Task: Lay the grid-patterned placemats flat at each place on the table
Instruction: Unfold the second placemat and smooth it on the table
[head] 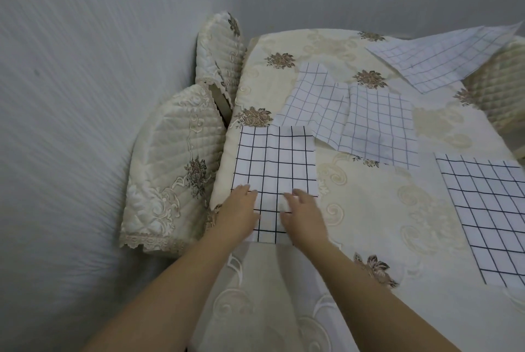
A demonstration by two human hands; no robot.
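The placemat (pixel 275 158) appears thin, soft and light. Left hand (pixel 238 209) and right hand (pixel 302 214) lie flat on its near edge, fingers straight. Grip at corners.

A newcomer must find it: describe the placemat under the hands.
On the cream floral tablecloth, look to the left edge beside the quilted chair covers. The placemat there has bold black grid lines, and alone lies under the left hand and right hand; the others lie bare farther right.
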